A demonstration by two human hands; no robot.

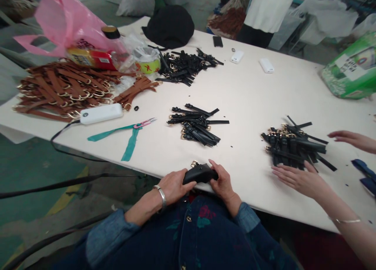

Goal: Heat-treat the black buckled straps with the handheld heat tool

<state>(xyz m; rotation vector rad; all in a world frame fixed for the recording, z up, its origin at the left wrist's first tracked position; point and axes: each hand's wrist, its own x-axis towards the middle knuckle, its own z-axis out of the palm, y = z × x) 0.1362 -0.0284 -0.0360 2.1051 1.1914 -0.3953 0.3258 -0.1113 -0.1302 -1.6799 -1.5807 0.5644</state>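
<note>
Work on black buckled straps, with positions given relative to the middle pile of black straps (201,133) on the white desk (249,101). Far left of this pile lies a heap of brown straps (70,86); nearer, also to its left, are pink-handled snips (143,124) bearing a teal ribbon (131,142). Beyond the pile, slightly left, is a larger heap of black straps (185,64). On the pile's near side, at the desk edge, the fingers of the left hand (173,187) are closed on the left end of a black leather piece (198,174), whose gold buckle (194,163) projects at the far side. The fingers of the right hand (222,182) grip its right end; how far they wrap beneath cannot be told. Well to the pile's right, a co-worker (337,207) has an arm on either side of a right-hand pile of black straps (289,146).

Progress, as judged: a single piece is in hand, its buckle already attached; many others lie loose, though which are finished remains unclear at this scale.
</note>
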